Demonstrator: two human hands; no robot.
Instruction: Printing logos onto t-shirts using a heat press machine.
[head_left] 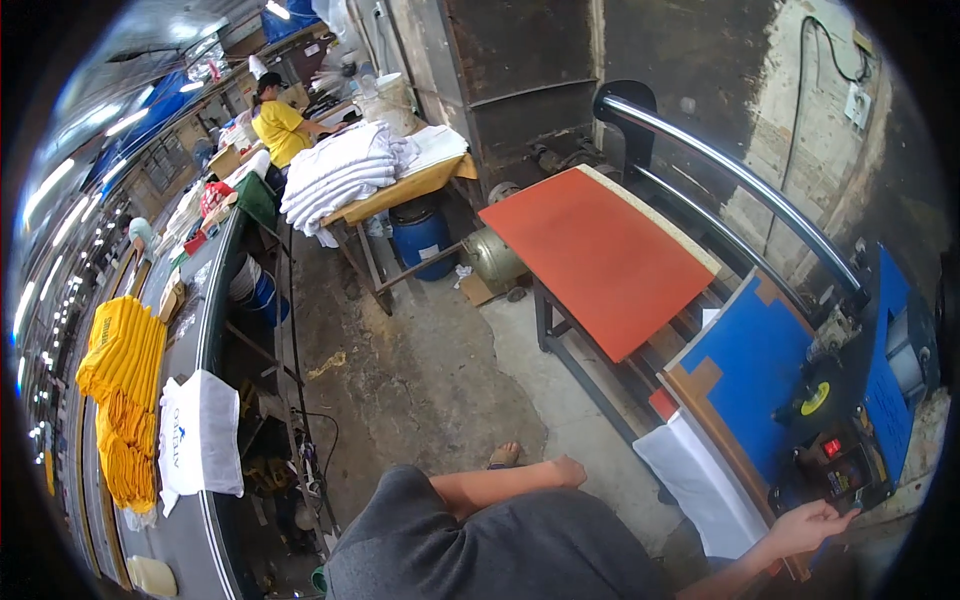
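Observation:
My left hand (569,471) hangs in front of my grey shirt, its fingers curled in and nothing visible in them. To the right, my right hand (812,526) reaches to the lower edge of a dark control box (838,462) with a small lit red display. Its fingers are drawn together at the tips; what they pinch or touch there is too small to make out. Beside that arm, a white cloth (690,490) hangs along the edge of a blue board (755,350) on a flat press. Farther along the press lies an orange-red flat pad (605,260).
Chrome rails (740,178) run above the press along the wall. At the left, a long table (190,350) carries stacked yellow garments (125,390) and a printed white shirt (200,432). Folded white garments (345,175) lie on a table ahead, where a person in yellow (280,130) works.

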